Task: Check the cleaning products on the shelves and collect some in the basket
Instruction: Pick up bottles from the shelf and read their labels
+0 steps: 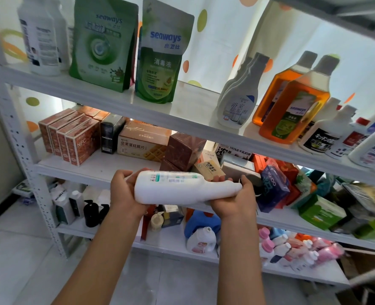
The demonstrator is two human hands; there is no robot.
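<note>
White bottle (182, 187) was lying sideways between both hands, held out in front of the middle shelf (94, 166), label side up. Left hand (125, 190) was wrapped round the fat base end, right hand (237, 199) curled round the neck and cap end. So this looked like the checking step: reading the label before deciding whether it goes in. The basket wasn't in view at all, so my guess is the next move needed a look down or a turn to find it, then tipping the bottle upright and lowering it in with one hand while the other let go.

Counts, as best I could make out on the top shelf (182, 119): two green Seaways pouches (160, 53), two amber bottles (292, 106) one behind the other, and a row of white spray-type bottles (237, 102), three by the caps I think. Far left had a white bottle or two more (41, 40); far right a cluster of small white bottles too jumbled to count. Middle shelf had four orange cartons (72, 137) in a row. Bottom shelf had a pile of pink-capped bottles (292, 247), too blurry for a number.
</note>
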